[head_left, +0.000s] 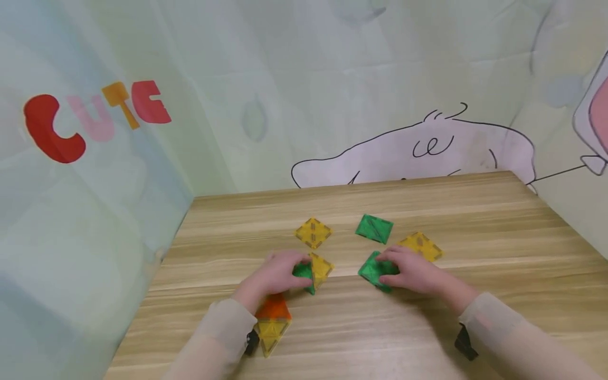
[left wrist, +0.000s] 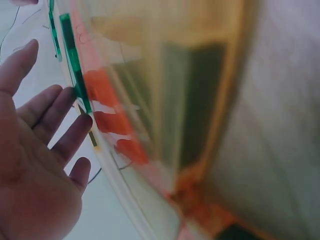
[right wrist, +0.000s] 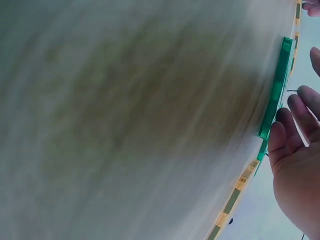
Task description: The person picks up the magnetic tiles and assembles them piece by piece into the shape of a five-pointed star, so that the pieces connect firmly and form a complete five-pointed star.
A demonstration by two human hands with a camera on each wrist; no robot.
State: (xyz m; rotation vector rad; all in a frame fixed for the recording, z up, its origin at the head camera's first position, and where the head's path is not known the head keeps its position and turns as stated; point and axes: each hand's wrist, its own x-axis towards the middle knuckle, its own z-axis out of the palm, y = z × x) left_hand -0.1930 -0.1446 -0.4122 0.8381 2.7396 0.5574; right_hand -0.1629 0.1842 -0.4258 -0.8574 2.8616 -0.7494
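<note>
Toward the left edge of the tabletop [head_left: 161,316], an orange tile [head_left: 274,309] adjoins the front yellow tile [head_left: 272,330], close to the left sleeve [head_left: 220,327]. Next, the left hand [head_left: 280,272] is open, fingers relaxed, fingertips at the left green tile [head_left: 304,272]; that tile meets the middle yellow tile [head_left: 322,268]. Behind, nearer the far edge, lies the rear yellow tile [head_left: 313,233]. Further right lie the rear green tile [head_left: 374,228] and, in front, the right green tile [head_left: 372,270], where the open right hand [head_left: 413,269] rests spread fingertips. The right yellow tile [head_left: 424,245] lies just behind that hand.

For good control, light fingertip pressure should suffice; edges should meet squarely before the fingers lift, and the left sleeve should clear the orange tile.

Count: green tiles, three; yellow tiles, four; orange tile, one. Seams suggest some comprise joined triangles; individual pieces cannot be counted reliably.
</note>
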